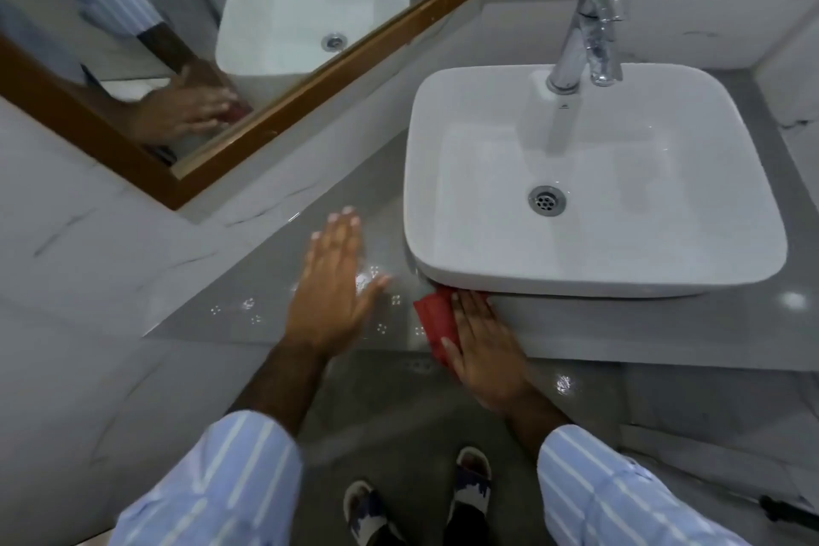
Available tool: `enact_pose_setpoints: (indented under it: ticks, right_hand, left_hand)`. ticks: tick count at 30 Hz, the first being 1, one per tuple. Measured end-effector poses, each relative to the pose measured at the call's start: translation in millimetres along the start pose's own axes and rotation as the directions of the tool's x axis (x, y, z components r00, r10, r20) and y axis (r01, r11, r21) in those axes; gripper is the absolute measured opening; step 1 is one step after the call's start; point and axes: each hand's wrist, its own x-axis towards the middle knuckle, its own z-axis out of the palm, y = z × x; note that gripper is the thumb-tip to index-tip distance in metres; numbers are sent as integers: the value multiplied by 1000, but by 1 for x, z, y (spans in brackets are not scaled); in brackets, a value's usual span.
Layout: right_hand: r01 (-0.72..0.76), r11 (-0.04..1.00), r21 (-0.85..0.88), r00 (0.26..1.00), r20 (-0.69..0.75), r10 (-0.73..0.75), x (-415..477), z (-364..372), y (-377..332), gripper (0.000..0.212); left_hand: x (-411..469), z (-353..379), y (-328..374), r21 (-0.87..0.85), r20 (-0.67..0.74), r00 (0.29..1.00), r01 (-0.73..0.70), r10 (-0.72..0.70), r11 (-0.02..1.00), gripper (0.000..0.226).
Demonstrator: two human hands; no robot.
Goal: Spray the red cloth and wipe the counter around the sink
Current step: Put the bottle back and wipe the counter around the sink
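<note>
A white rectangular sink stands on a glossy grey counter. My right hand lies flat on the red cloth, pressing it on the counter against the sink's front left corner. Only the cloth's left part shows beside my fingers. My left hand hovers flat over the counter left of the sink, fingers together and stretched, holding nothing. No spray bottle is in view.
A chrome tap rises at the back of the sink. A wood-framed mirror runs along the wall on the left and reflects the sink and a hand. The counter's front edge lies just under my wrists; my feet show below.
</note>
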Motion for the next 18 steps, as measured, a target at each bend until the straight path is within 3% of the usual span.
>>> enact_pose_setpoints:
  ticks: [3,6,12,18]
  right_hand:
    - [27,999,-37,998,54,-25,6,3,-7,76]
    - [42,999,-18,998,50,-41,21,4,-30,74]
    - [50,997,61,998,-27,-49,68,7,-82,72]
    - [-23,1000,17,999,25,23,54,1,-66,72]
  left_hand:
    - [-45,-25,-83,158,-163,976,169,-143,973,91]
    - [-64,-65,-145,316,-274,942,279,-194,907,87]
    - [-58,-120,-216,576,-299,954,195,-17,794,82]
    - [-60,-115,-235,604,-325,944,161,57,781,79]
